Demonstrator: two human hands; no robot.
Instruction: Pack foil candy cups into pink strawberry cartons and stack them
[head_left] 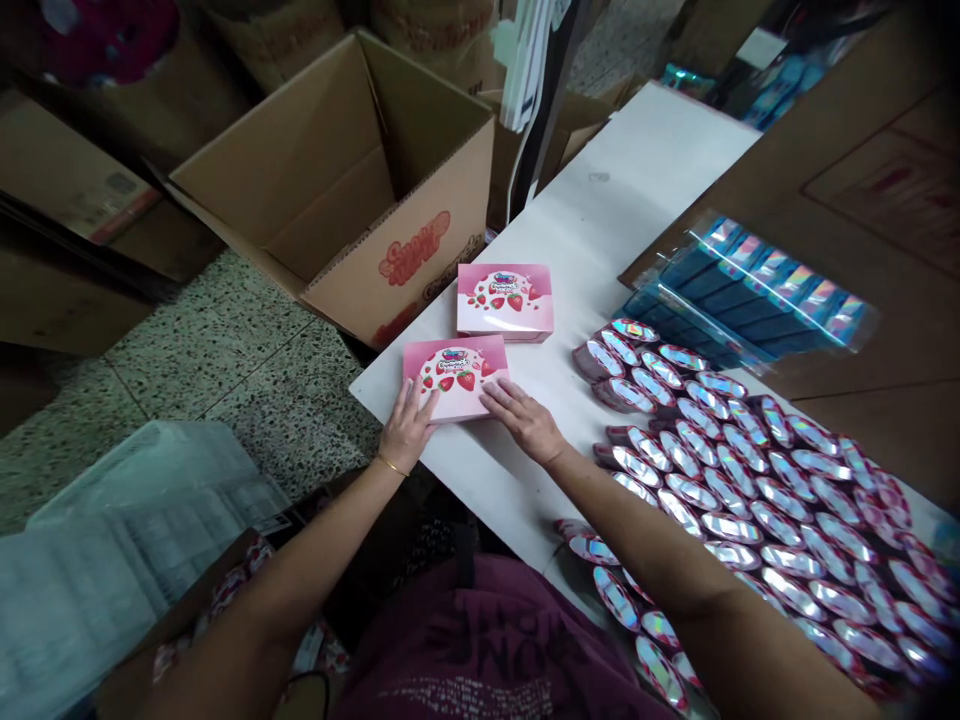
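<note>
A pink box printed with strawberries (457,385) lies on the white table near its corner. On its left front part rests my left hand (406,428), fingers spread over the top. My right hand (526,420) touches the right edge of the same box, its fingers stretched out over the lid. Neither hand is wrapped round the box. Just behind it lies a second, matching pink box (505,302), its lid down and no hand on it.
Many shiny-topped oval packs (720,460) cover the table's right side, beside a blue clear-wrapped pack (772,285). An open carton (420,245) stands beyond the white table's (585,225) left edge. Plastic-wrapped goods (150,520) stand at lower left.
</note>
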